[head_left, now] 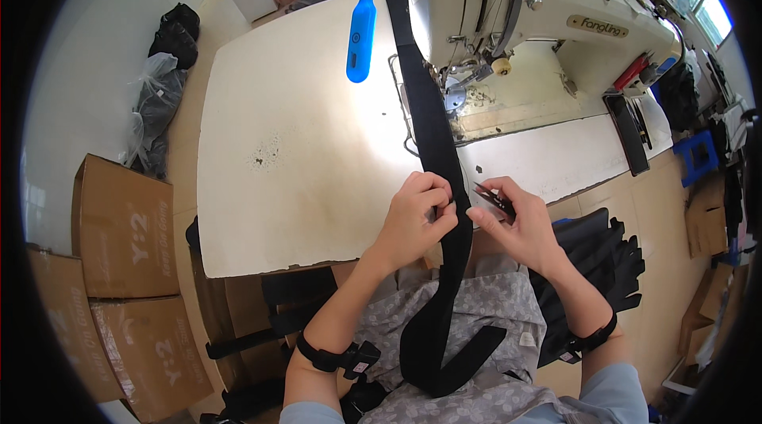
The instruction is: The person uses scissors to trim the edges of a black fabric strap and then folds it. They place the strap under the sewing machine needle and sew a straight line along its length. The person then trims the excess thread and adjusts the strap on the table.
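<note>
Nearest of all, the black strip (435, 118) loops down into the lap, its loose end angled across the grey patterned apron (508, 293). Just to the right hangs a batch of black fabric pieces (591, 269), and whether those are finished or waiting, nobody can tell from here. Now up to the action: the left hand (421, 214) has thumb and fingers closed in a pinch on the strip's edge, right at the front of the tabletop (278, 115). Facing it, the right hand (517, 222) curls its fingers round dark snips (495, 200), thumb held off, tips aimed at the strip but clear of it. This looks like trimming, with the cut apparently not yet made; any thread or stitching is too fine to make out. Beyond, the strip runs on along the tabletop, just left of the needle area of the sewing machine (540, 15), so sewing seems paused or done on this stretch, with the cut and the remaining length probably left. Farther up hangs the blue lamp (361, 39).
</note>
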Demonstrator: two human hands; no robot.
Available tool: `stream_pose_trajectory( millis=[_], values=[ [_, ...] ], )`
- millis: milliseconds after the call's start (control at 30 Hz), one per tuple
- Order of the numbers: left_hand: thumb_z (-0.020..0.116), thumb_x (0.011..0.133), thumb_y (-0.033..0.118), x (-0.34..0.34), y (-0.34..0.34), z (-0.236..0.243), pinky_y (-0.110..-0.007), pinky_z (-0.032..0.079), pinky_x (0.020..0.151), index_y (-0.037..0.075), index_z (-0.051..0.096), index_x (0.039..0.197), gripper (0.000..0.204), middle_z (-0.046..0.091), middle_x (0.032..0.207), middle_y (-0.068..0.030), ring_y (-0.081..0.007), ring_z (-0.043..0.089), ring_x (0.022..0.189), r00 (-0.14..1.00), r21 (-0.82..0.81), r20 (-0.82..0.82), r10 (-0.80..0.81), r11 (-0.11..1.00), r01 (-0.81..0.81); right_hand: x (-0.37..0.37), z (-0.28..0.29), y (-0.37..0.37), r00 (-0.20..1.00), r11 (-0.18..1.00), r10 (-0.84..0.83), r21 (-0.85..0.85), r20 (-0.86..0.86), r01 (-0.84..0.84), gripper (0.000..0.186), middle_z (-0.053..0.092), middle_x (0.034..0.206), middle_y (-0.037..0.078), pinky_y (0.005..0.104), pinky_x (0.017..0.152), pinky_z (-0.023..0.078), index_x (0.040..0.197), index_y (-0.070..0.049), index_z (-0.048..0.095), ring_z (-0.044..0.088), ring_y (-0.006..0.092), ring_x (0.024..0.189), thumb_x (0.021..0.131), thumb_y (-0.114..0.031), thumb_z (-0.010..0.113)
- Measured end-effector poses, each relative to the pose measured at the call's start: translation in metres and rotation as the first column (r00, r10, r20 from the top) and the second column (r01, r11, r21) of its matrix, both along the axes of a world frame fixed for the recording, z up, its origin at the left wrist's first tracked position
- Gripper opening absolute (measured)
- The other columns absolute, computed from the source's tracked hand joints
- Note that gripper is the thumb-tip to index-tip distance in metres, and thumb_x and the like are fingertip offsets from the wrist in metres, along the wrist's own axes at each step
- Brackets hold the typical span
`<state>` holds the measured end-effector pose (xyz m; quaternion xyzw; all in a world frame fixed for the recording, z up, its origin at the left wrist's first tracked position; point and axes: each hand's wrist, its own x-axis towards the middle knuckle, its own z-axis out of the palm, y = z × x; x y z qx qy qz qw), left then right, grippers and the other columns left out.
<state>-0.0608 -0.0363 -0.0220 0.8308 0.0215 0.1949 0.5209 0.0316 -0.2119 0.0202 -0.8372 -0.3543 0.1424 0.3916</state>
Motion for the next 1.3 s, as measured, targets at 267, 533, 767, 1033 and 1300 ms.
stream_pose_trajectory(
  millis=[267,533,767,1033,1300],
  values=[
    [0.067,0.073,0.005,0.001,0.008,0.021,-0.031,0.045,0.066,-0.001,0.053,0.071,0.016,0.057,0.08,-0.0095,-0.0214,0.055,0.073,0.998,0.07,-0.057,0.018,0.997,-0.014,0.006,-0.012,0.028,0.971,0.968,0.237,0.091,-0.036,-0.233,0.017,0.055,0.065,0.019,0.0422,0.056,0.044,0.081,0.0,0.055,0.056,0.0382,0.061,0.08,-0.016,0.06],
    [0.064,0.077,0.014,0.01,0.027,0.039,-0.038,0.042,0.059,0.0,0.053,0.07,0.02,0.052,0.067,-0.0125,-0.0287,0.052,0.065,0.924,0.222,-0.22,-0.313,0.906,0.359,0.017,-0.005,0.017,0.906,0.894,0.42,0.146,0.05,-0.423,0.015,0.051,0.065,0.018,0.0416,0.056,0.042,0.079,0.0,0.051,0.052,0.0385,0.06,0.075,-0.011,0.06],
    [0.064,0.076,0.008,-0.009,0.03,0.035,-0.037,0.04,0.057,-0.001,0.053,0.068,0.017,0.049,0.066,-0.011,-0.0276,0.047,0.062,0.955,0.226,-0.047,-0.293,0.928,0.296,0.027,0.002,0.01,0.882,0.876,0.468,0.104,0.057,-0.472,0.016,0.054,0.068,0.015,0.0403,0.057,0.044,0.081,-0.001,0.054,0.054,0.0375,0.063,0.072,-0.01,0.062],
    [0.067,0.077,0.004,-0.007,0.012,0.03,-0.03,0.044,0.06,0.0,0.053,0.092,0.021,0.055,0.075,-0.0084,-0.0174,0.053,0.065,0.983,0.174,-0.181,-0.031,0.983,0.063,0.02,-0.019,0.013,0.873,0.877,0.475,0.03,0.111,-0.48,0.02,0.056,0.07,0.015,0.0414,0.06,0.045,0.084,-0.001,0.054,0.057,0.037,0.067,0.076,-0.015,0.066],
    [0.063,0.085,0.001,0.004,0.009,0.02,-0.023,0.042,0.053,-0.003,0.056,0.092,0.01,0.056,0.07,-0.0037,-0.0062,0.05,0.059,0.972,-0.058,-0.217,-0.09,0.995,0.079,0.012,-0.007,0.005,0.893,0.983,0.052,0.133,0.447,-0.123,0.023,0.058,0.076,0.008,0.033,0.057,0.043,0.107,-0.007,0.06,0.057,0.0265,0.062,0.09,-0.022,0.064]
  ],
)
